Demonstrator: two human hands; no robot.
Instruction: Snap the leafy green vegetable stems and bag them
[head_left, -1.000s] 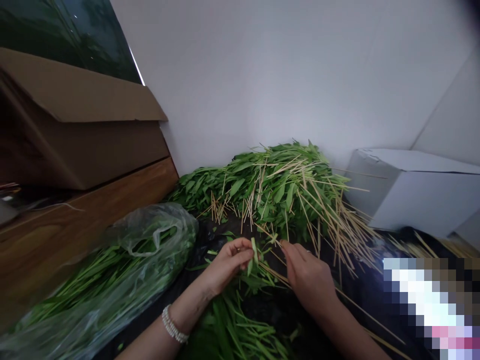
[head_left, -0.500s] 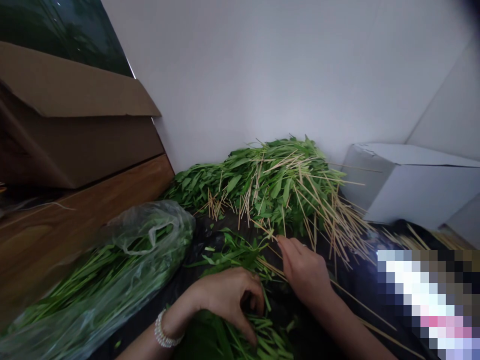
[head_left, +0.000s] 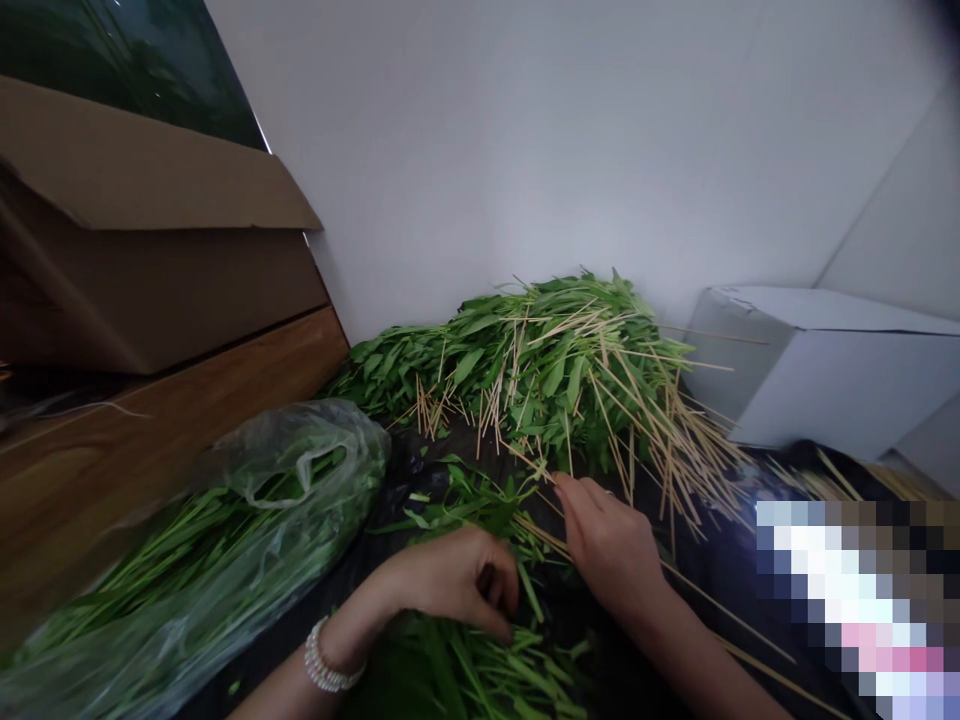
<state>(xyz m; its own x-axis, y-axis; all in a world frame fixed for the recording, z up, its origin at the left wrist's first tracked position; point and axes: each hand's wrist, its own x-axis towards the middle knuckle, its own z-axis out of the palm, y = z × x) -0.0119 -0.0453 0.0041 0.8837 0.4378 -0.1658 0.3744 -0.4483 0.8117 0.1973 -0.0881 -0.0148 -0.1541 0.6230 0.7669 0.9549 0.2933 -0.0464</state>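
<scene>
Green stems [head_left: 480, 660] lie beneath the curled left fingers [head_left: 487, 622].

A black plastic sheet [head_left: 720, 575] carries everything. At its far edge, against the white wall [head_left: 525, 150], lies a heap of green leaves threaded on thin bamboo sticks [head_left: 555, 375]. Along its left edge lies a clear plastic bag of green stalks [head_left: 225, 560]. Left of the bag is a brown wooden ledge [head_left: 187, 410], with an open brown cardboard box [head_left: 150, 260] on it. A white cardboard box [head_left: 817, 370] stands at the far right corner. At the near edge, the left hand [head_left: 454, 580] curls into a loose pile of cut green stalks [head_left: 480, 665]. Just right of it, the right hand [head_left: 611, 550] grips one thin bamboo stick [head_left: 750, 629].
</scene>
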